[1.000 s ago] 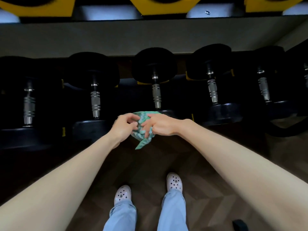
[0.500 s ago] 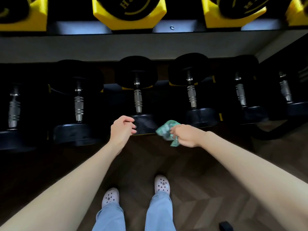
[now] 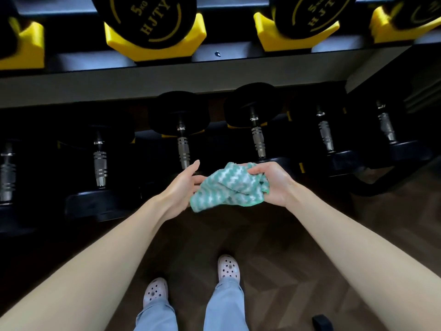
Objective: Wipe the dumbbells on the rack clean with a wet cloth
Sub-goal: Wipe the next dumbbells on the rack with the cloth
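A green-and-white striped cloth is bunched in front of the lower rack row. My right hand grips its right side, fingers curled over the top. My left hand is palm up with fingers extended, touching the cloth's left edge. Behind the hands, black dumbbells with silver handles lie in a row: one just behind my left hand, another behind the cloth. On the upper shelf, black 5 kg dumbbells sit in yellow cradles.
More dumbbells lie to the left and right on the lower row. The rack's black frame juts out at the right. My feet in white clogs stand on dark wooden flooring. A small black object lies at the bottom right.
The cloth went from both hands to my right hand alone, then both hands met again. My left hand opened, palm up, against the cloth. The view tilted up, showing the upper shelf.
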